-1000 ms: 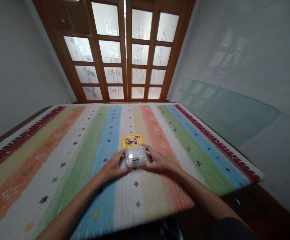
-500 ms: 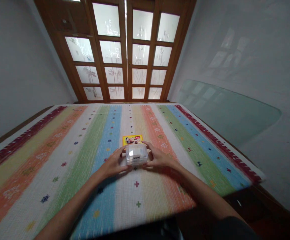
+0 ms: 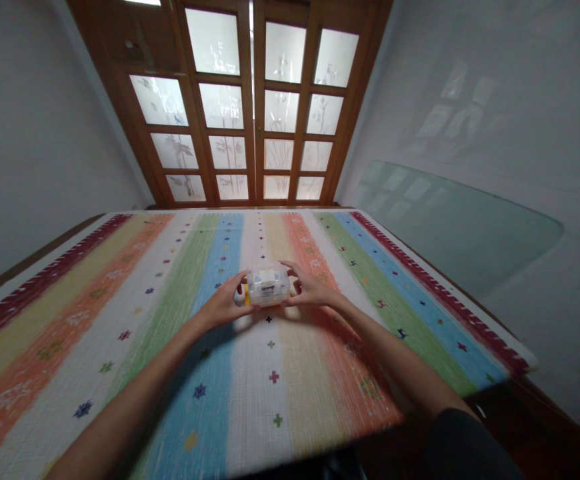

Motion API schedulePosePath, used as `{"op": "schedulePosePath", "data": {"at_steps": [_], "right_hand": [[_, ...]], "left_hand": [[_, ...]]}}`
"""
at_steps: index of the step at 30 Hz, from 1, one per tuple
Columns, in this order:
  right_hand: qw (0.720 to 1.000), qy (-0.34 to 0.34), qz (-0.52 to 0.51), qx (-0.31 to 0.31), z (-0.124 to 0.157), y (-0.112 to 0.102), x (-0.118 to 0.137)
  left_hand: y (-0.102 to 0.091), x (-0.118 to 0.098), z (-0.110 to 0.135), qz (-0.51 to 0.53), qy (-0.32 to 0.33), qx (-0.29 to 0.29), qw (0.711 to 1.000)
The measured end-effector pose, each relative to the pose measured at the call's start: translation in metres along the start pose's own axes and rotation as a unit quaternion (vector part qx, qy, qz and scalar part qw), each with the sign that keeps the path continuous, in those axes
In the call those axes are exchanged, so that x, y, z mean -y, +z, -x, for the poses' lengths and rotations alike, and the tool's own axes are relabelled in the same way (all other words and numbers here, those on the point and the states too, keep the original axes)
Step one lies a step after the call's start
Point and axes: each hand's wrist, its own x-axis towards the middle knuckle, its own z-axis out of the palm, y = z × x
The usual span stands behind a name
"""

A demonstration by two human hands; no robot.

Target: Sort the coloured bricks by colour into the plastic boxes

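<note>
A clear plastic box [image 3: 269, 285] is held between my two hands over the middle of the striped cloth. My left hand [image 3: 226, 301] grips its left side, thumb low and fingers higher up. On the opposite side my right hand [image 3: 307, 287] grips it in the same way. What lies inside the box is too small to make out. Behind and below it a yellow printed card or packet [image 3: 247, 298] is mostly covered, with only a bit of its edge showing.
A striped, patterned cloth [image 3: 170, 320] covers the bed or table. Wooden doors with glass panes [image 3: 255, 107] stand beyond its far edge. A rounded pale glass panel [image 3: 460, 220] is against the right wall.
Both hands have moved forward with the clear box, away from me. The box now hides most of the yellow card, which showed plainly before.
</note>
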Motion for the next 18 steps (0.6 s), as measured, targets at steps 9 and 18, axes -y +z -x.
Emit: {"op": "schedulePosePath", "data": {"at_steps": [9, 18], "right_hand": [[1.0, 0.016, -0.005, -0.001, -0.018, 0.0, -0.013], [0.999, 0.036, -0.004, 0.006, -0.021, 0.002, -0.018]], "left_hand": [[0.005, 0.022, -0.016, 0.012, -0.021, 0.002, 1.0], [0.01, 0.027, -0.019, 0.048, -0.033, 0.001, 0.998]]}}
